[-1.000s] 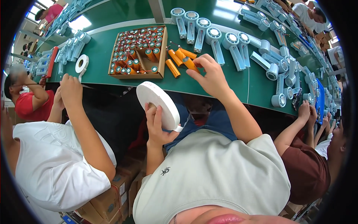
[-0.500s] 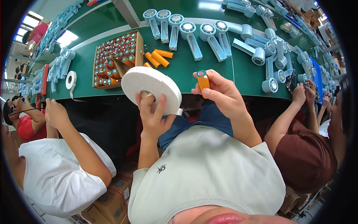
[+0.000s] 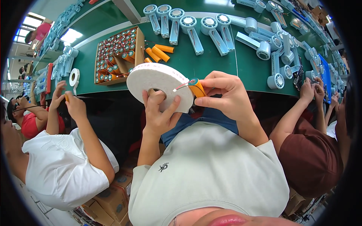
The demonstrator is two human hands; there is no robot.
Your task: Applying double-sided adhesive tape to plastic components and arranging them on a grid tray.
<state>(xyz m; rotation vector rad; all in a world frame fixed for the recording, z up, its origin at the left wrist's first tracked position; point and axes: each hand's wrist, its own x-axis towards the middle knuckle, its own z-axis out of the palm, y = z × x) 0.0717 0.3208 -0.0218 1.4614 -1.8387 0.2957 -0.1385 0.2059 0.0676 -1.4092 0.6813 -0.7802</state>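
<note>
My left hand is closed on a large roll of white tape, with fingers at the hole in its core. In my right hand is an orange cylindrical battery, pinched between thumb and fingers close to the roll's right edge. Thin wires run from the battery's teal end to a small white connector, which lies in front of the roll. Whether the battery touches the tape, I cannot tell.
Behind the roll stands a cardboard box packed with orange batteries, and several loose batteries lie beside it. Light-blue handheld fan housings line the green table. Co-workers sit at both sides; a white tape roll lies at left.
My right hand has turned the battery and brought it left against or near the roll; its wires and connector now show. The roll has shifted slightly right. The left neighbour's hands have moved apart.
</note>
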